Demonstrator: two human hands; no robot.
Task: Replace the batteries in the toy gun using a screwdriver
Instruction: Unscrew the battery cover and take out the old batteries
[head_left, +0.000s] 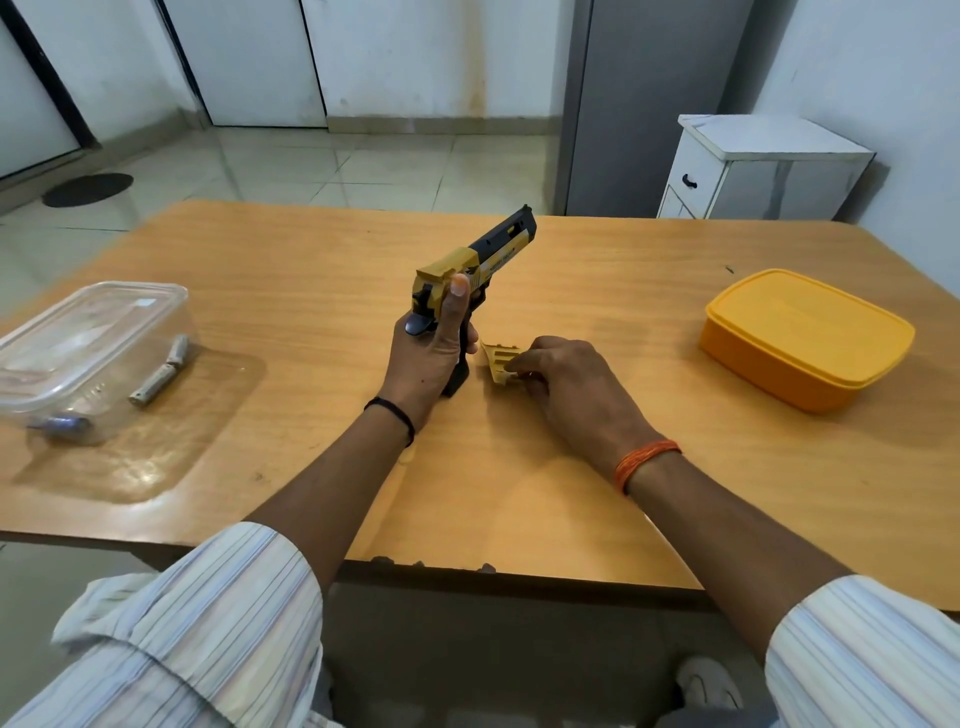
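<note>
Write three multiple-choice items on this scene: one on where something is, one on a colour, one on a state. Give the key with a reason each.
1. Where does the clear container sit on the table?
A. Left side
B. Right side
C. Centre

2. What colour is the lidded box?
A. Blue
B. Orange-yellow
C. Green

3. What is the left hand doing?
A. Resting flat
B. Gripping the toy gun
C. Holding the clear container

Key: 1 A, it stands near the left edge. 2 B, lid and body are orange-yellow. 3 B, its fingers wrap the grip, while the right hand pinches the yellow cover piece.
</note>
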